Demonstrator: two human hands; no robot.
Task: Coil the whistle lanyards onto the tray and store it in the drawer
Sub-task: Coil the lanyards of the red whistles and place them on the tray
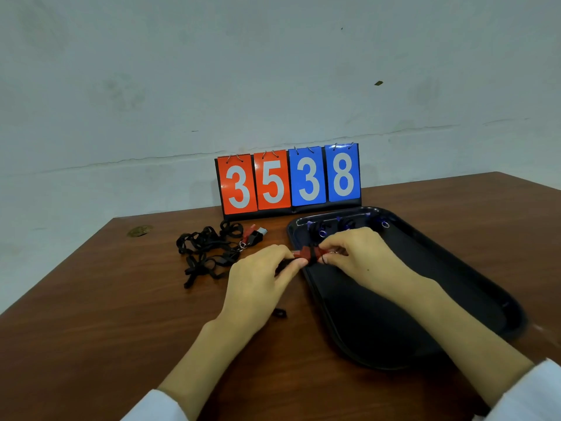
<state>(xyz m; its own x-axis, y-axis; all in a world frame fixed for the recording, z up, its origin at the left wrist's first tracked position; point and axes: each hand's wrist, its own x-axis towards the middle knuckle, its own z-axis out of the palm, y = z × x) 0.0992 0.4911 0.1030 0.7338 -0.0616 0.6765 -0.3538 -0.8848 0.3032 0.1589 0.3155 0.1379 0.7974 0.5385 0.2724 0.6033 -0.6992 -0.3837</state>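
We are holding a red whistle (301,254) between both hands, just over the tray (455,284) rim at its ten o'clock. Our left hand (261,275) is pinching the whistle's left end with thumb and forefinger. Our right hand (355,253) is curling its fingers round the right end, beside the black lanyard (312,255) wrapping the body. Three purple whistles (321,230) are lying at the tray's twelve o'clock end. A tangle of black lanyards (206,250) is lying on the table (121,314) at our left hand's ten o'clock, and the scoreboard (288,180) is standing at twelve.

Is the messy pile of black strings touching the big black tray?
Apart. The head view shows bare brown wooden table between the tangled black lanyard pile and the black plastic tray's left rim.
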